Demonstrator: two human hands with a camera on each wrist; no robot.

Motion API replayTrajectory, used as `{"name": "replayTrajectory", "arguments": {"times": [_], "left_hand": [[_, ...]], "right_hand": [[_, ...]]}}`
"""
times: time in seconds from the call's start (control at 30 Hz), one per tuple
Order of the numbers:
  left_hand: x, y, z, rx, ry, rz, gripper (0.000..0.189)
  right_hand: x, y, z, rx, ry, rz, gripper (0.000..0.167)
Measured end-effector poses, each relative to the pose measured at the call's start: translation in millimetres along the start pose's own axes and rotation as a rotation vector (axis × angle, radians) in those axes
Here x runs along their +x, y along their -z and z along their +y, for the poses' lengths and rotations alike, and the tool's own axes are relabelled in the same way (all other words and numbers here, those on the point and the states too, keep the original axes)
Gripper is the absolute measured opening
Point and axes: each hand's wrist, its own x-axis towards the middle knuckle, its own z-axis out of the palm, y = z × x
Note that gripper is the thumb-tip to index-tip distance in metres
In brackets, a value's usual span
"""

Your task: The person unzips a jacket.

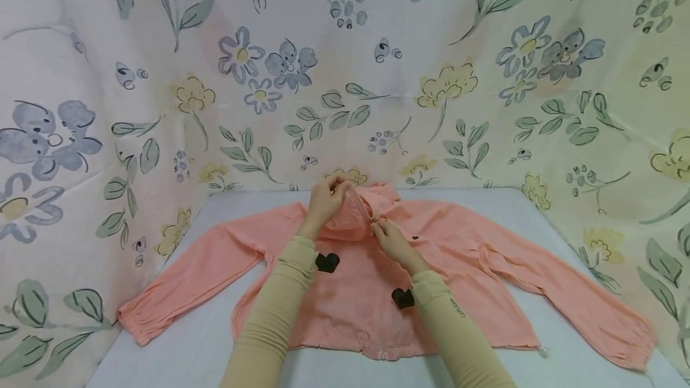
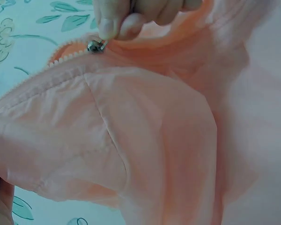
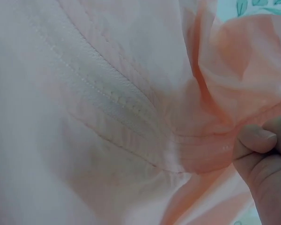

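Right hand: thumb and fingers pinch the zipper pull, a small metal piece; the right hand is otherwise curled.
Left hand: the left hand grips the upper zipper edge, holding it up off the garment.
Zipper teeth: a pale, bumpy row along a stitched, curved border.
Pink jacket: the jacket lies spread on the table, sleeves out to both sides, neck end farthest from the person.
Handling: likely light, soft and a little slippery, prone to creasing; the toothed edge and metal pull seem the firmest holds (loose cloth would probably bunch).
Cuffs: gathered, rippled ends, such as the left-hand cuff.
Black hearts: two flat, dark shapes on the front.
Backdrop: floral cloth, softly draped.
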Motion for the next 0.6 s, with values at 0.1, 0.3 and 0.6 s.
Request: {"name": "replayTrajectory", "arguments": {"times": [0.1, 0.3, 0.6], "left_hand": [[0.9, -0.2, -1.8, 0.002, 0.001, 0.012, 0.009], [1.9, 1.7, -1.5, -0.015, 0.025, 0.036, 0.009], [3.8, 10.7, -2.8, -0.098, 0.082, 0.055, 0.014]], "right_hand": [[-0.1, -0.4, 0.2, 0.0, 0.023, 0.018, 0.025], [-0.7, -1.0, 2.6, 0.002, 0.016, 0.015, 0.027], [-6.4, -1.1, 13.4, 0.077, -0.042, -0.016, 0.028]]}}
